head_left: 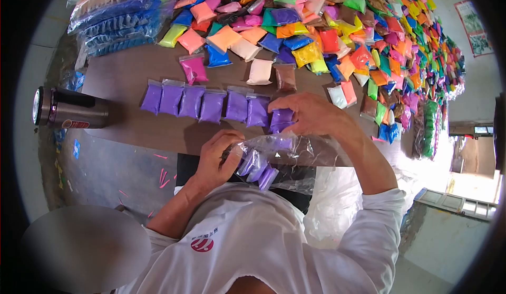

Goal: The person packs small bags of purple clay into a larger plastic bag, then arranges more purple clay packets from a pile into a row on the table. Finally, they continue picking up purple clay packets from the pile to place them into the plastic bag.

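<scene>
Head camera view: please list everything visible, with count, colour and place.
Table: one, brown, centre.
Row packets: seven, purple, near side.
Clear bag: one, transparent, between the hands.
Bagged packets: several, purple, inside it.
Other packets: uncountable, mixed colours, far and right.
Stacked bags: several, blue, peach, far left.
Flask: one, metallic-black, left edge.
Poster: one, red and green, right wall.
Loose plastic: unclear count, whitish, beside lap.
Scraps: several, pink, floor.
Shirt: one, white, worn.
Left hand: one, bare, at clear bag.
Right hand: one, bare, at last packet.

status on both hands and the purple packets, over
Left hand gripping clear bag, purple packets inside; right hand on end packet of purple row; metal flask far left, not blocking
</scene>
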{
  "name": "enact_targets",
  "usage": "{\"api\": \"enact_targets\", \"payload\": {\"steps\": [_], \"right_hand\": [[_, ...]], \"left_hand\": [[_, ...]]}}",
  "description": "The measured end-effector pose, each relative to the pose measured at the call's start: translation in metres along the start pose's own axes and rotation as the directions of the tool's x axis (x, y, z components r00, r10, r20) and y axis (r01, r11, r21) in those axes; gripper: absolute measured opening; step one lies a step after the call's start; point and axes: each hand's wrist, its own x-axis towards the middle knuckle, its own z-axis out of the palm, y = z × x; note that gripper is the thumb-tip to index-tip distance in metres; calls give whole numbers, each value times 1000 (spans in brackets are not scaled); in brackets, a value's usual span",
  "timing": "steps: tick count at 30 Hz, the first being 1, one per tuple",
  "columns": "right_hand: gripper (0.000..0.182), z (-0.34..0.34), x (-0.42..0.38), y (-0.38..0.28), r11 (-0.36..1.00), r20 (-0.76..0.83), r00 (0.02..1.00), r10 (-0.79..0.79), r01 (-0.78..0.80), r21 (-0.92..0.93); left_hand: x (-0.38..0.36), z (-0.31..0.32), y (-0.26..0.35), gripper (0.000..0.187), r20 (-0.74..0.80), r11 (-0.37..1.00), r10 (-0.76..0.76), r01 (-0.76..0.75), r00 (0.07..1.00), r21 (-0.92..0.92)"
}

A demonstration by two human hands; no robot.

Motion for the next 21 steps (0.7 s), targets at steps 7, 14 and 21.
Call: {"api": "enact_targets", "payload": {"steps": [7,14,21], "right_hand": [[38,-22,-10,33,997,-147,989,-20,30,68],[36,-48,-96,8,865,-694,611,381,30,501],[33,9,-114,-28,873,-665,662,344,34,486]], "left_hand": [[0,-1,-5,19,-15,998,61,-61,998,13],[-2,4,-9,22,-88,995,-72,66,994,-73],[4,9,-4,19,-186,990,-100,79,977,-115]]}}
